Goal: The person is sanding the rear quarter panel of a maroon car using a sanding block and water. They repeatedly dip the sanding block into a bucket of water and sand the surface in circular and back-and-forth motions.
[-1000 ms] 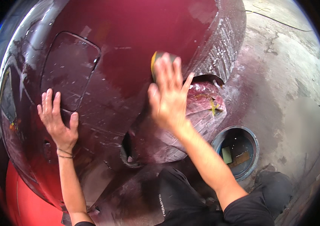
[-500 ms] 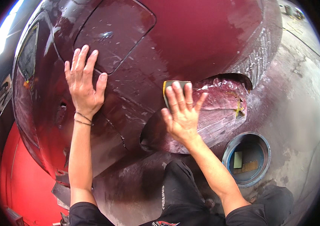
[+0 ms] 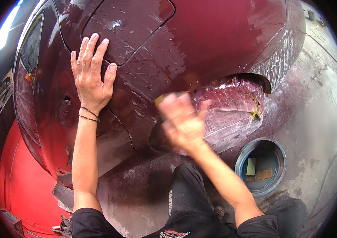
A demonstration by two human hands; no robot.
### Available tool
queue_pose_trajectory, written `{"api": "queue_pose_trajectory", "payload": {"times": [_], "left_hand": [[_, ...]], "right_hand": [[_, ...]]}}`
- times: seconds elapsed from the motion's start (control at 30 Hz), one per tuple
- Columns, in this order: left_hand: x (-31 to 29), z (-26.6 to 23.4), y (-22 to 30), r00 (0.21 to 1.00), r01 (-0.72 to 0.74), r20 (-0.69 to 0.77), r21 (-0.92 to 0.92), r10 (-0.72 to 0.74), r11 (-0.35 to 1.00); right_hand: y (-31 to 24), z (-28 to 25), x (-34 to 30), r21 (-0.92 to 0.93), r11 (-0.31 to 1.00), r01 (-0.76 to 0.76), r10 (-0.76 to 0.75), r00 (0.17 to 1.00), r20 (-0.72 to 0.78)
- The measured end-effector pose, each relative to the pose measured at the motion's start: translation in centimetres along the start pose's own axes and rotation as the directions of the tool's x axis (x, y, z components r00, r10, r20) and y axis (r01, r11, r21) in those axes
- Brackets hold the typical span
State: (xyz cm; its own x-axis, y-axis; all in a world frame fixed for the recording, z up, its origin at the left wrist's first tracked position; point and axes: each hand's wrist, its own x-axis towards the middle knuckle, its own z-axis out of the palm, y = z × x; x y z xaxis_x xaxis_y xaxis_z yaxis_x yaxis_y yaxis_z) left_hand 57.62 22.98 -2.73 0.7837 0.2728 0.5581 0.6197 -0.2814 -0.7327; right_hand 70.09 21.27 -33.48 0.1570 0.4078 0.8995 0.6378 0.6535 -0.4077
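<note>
My left hand (image 3: 93, 83) lies flat on the wet, dark red car body (image 3: 220, 39). Its fingertips rest by the lower corner of the fuel flap (image 3: 136, 23), fingers stretched and holding nothing. Over the edge of the wheel arch, my right hand (image 3: 184, 123) is blurred by motion. A thin sanding pad (image 3: 160, 98) with a yellowish edge shows beyond its fingers, pressed against the panel; most of the pad is hidden beneath the hand. Below and right of that hand, the wheel (image 3: 231, 115) is wrapped in plastic film with bits of yellow tape.
A round blue-rimmed bucket (image 3: 281, 158) stands on the wet floor to the right, with a pale green piece (image 3: 251, 166) and a brown piece (image 3: 264, 174) inside. At the left is a red panel (image 3: 29, 190). My dark-trousered knees (image 3: 190, 186) are below the car.
My right hand has slid left and slightly down along the arch edge with the sanding pad. My left hand keeps its place on the panel; the view has shifted slightly.
</note>
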Motion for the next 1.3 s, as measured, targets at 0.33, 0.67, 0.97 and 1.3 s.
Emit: {"api": "queue_pose_trajectory", "payload": {"times": [0.33, 0.67, 0.97, 1.3], "left_hand": [[0.1, -0.7, -0.1, 0.999, 0.030, 0.034, 0.035, -0.032, 0.999], [0.0, -0.9, -0.1, 0.998, 0.055, 0.026, 0.014, -0.056, 0.998], [-0.4, -0.4, 0.0, 0.999, 0.055, 0.003, 0.008, -0.055, 0.998], [-0.8, -0.4, -0.6, 0.985, 0.159, -0.075, 0.047, -0.155, 0.986]], "right_hand": [[4.1, -5.0, 8.6, -0.052, 0.997, -0.063, 0.058, 0.993, -0.099], [19.4, -11.3, 16.0, -0.154, 0.834, -0.529, 0.483, 0.836, -0.259], [6.0, -7.0, 11.9, -0.098, 0.995, -0.021, 0.017, 0.999, -0.046], [8.7, -7.3, 12.8, -0.104, 0.965, -0.242, 0.223, 0.961, -0.166]]}}
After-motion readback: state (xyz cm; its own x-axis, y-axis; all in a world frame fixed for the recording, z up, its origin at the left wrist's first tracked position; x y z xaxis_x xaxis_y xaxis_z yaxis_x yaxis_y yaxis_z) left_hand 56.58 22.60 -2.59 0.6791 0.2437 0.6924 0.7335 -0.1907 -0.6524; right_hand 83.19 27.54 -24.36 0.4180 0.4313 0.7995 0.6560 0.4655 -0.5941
